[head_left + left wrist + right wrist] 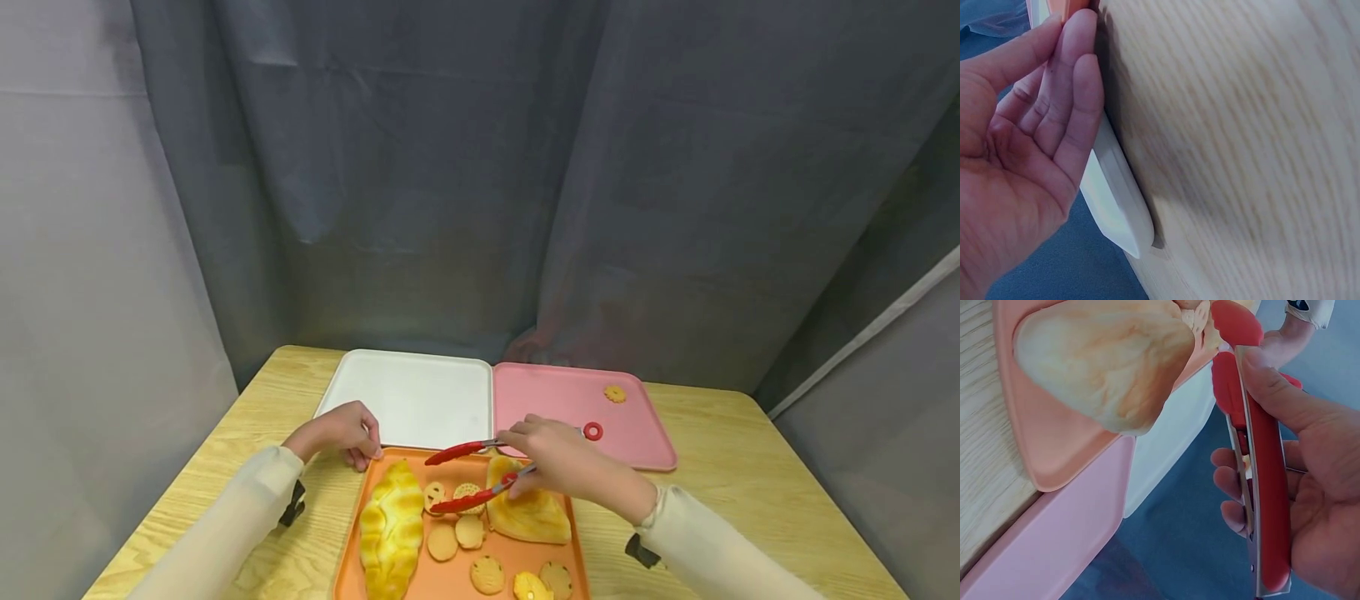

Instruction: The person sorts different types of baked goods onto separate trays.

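Note:
My left hand [352,432] pinches the far left corner of the orange tray [457,573] between thumb and fingers; the left wrist view shows this grip on the tray rim [1067,7]. Red-tipped metal tongs [1266,481] are held in my right hand [558,457], their arms spread apart above the far half of the tray. Nothing is between the tips. Beneath the lower tip lie a round lattice cookie [468,492] and a cookie with holes [433,495]. A long braided bread [392,533] lies on the left of the tray, a triangular bread [534,518] on the right.
Several more cookies [487,575] lie in the nearer part of the orange tray. Behind it stand a white tray [420,396] and a pink tray [543,396], which bears one scalloped cookie [615,394]. Grey curtains [420,183] hang behind the wooden table [720,500].

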Tool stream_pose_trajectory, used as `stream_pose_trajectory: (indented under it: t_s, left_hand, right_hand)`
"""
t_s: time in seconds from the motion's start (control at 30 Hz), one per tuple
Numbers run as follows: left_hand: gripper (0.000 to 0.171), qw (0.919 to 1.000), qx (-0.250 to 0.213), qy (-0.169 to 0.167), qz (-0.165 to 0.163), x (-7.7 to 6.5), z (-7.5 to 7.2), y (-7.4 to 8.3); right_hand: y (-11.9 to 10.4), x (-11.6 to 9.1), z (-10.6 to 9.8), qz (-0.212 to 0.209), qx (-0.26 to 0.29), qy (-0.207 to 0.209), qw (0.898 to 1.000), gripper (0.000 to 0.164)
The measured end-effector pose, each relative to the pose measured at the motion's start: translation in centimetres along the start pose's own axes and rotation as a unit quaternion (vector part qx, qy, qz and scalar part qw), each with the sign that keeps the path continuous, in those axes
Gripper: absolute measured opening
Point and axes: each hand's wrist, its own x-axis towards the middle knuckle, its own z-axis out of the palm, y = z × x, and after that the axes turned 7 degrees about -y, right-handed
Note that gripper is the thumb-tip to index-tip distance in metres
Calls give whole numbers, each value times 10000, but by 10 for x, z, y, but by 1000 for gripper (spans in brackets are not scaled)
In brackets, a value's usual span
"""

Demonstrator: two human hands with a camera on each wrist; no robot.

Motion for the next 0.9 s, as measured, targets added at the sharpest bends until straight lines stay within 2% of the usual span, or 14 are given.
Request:
stream_pose_trajectory:
  t_s: [0.37,0.6,0.9]
  left_hand:
    - [12,9999,-61,-10,109,-2,-2,1]
    - [12,9999,-77,-13,147,-2,-1,0]
    - [13,9998,-97,-21,161,-3,0,1]
  right_hand:
    - [-7,11,-5,59,-21,-311,9995,54]
    - [-6,19,1,78,24,-525,9986,47]
    - [-1,21,7,21,281,-485,9984,43]
